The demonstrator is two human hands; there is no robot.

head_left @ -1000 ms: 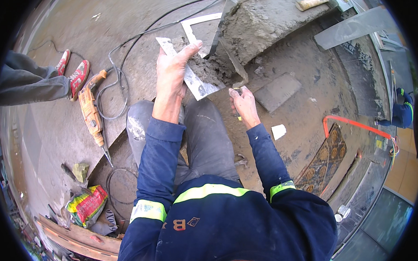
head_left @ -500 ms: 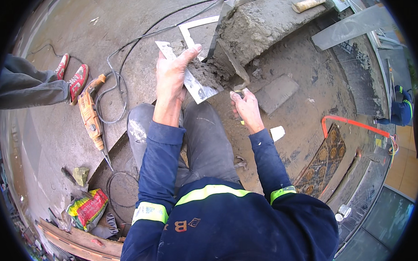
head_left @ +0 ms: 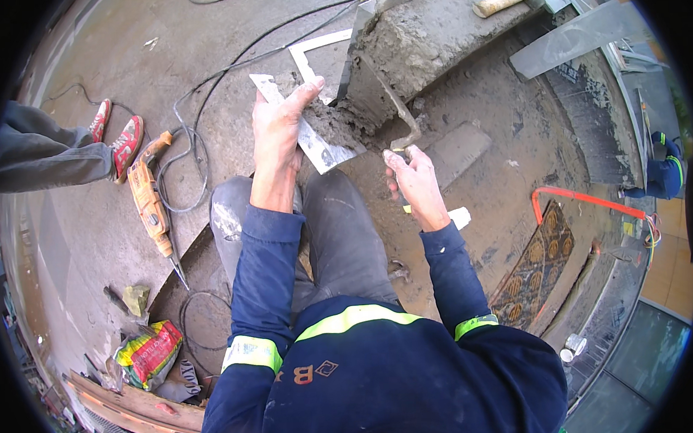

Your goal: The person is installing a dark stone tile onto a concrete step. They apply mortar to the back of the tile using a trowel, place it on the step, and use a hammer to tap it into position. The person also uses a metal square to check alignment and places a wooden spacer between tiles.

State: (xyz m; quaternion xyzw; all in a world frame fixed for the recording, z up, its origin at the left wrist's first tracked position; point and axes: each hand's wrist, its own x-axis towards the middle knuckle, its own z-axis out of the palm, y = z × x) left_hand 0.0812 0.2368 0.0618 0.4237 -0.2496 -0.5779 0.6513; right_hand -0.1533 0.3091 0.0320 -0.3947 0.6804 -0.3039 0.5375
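My left hand (head_left: 276,135) is closed round a flat, pale metal plate (head_left: 323,152), held at a slant above my knees. Wet grey mortar (head_left: 329,125) lies heaped along the plate's far side. In my right hand (head_left: 422,185) is the handle end of a small trowel (head_left: 393,100), its cranked neck rising from my fingertips. The mortar-smeared blade appears nearly edge-on, close against the side of a mortar-covered block (head_left: 417,54). Whether it touches the block I cannot tell. My fingers hide most of the handle.
An orange power drill (head_left: 149,197) with a long bit and trailing cable lies at left, near a person's red shoes (head_left: 128,146). A wooden-handled tool (head_left: 501,3) rests on the block. A bent orange pipe (head_left: 586,199) stands at right; a colourful bag (head_left: 149,352) lies lower left.
My right hand has drawn slightly right and toward me, and the trowel blade shows more edge-on. My left hand keeps its hold on the plate. The whole view has shifted a little.
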